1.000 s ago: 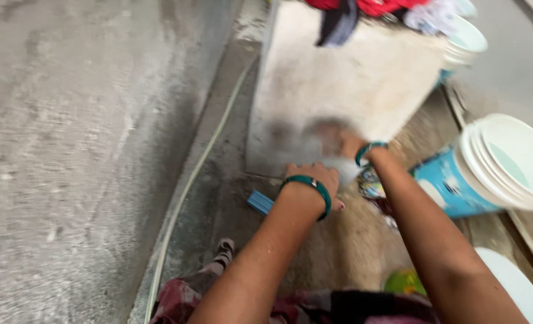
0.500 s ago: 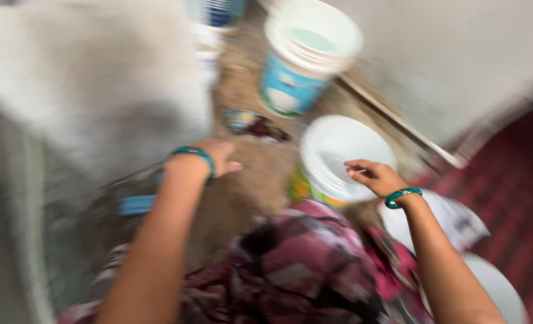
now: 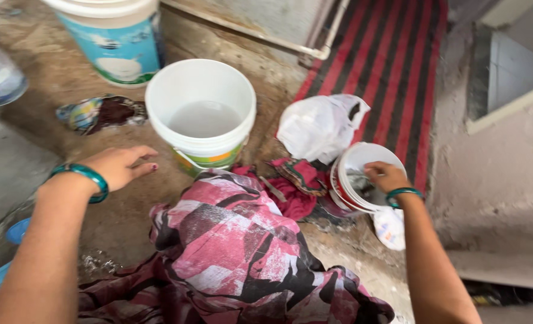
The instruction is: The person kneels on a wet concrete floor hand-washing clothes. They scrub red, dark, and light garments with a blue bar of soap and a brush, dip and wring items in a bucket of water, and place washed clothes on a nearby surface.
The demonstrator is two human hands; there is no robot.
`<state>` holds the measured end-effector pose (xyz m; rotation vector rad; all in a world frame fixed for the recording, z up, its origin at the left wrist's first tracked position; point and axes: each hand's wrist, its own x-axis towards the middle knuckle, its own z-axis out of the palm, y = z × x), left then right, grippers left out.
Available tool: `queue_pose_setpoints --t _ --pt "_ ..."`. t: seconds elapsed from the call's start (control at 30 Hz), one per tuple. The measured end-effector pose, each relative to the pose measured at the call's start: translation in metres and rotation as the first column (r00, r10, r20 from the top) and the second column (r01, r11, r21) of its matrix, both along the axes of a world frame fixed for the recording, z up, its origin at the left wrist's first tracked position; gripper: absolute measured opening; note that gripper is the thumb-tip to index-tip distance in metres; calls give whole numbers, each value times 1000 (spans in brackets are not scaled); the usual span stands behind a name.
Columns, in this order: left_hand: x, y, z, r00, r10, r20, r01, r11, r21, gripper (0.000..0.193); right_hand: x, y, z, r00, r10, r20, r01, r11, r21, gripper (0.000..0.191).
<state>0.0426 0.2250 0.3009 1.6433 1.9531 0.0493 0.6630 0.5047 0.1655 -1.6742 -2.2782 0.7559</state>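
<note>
My left hand (image 3: 119,166) hovers over the wet floor with its fingers loosely apart, holding nothing, close to a white bucket (image 3: 201,84) with water in it. My right hand (image 3: 387,176) reaches into a small red-and-white bucket (image 3: 351,161) on the right and touches something grey inside; what it touches is hard to make out. Both wrists wear green bangles. A pink, black and white patterned cloth (image 3: 236,246) covers my lap below.
A larger blue-and-white bucket (image 3: 115,45) stands at the top left. A crumpled wrapper (image 3: 101,113) lies on the floor. A white plastic bag (image 3: 319,125) sits by a red striped mat (image 3: 386,66). A concrete step (image 3: 506,180) rises at the right.
The view has swung right, away from the concrete block. My right hand has moved from the white bucket's rim over to the small red-and-white bucket. My left hand stays low near the floor.
</note>
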Motion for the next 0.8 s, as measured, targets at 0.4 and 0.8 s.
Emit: queue_pose_setpoints --t 0.4,0.8 --pt "-12 -3 -27 992 43 -120 -54 995 -85 57 -30 16 -56 857 244 454 -76 931 -357 42" --pt "-9 -14 -15 994 -4 -106 9 999 44 53 -65 45 127 724 73 -686 48 987 155 11"
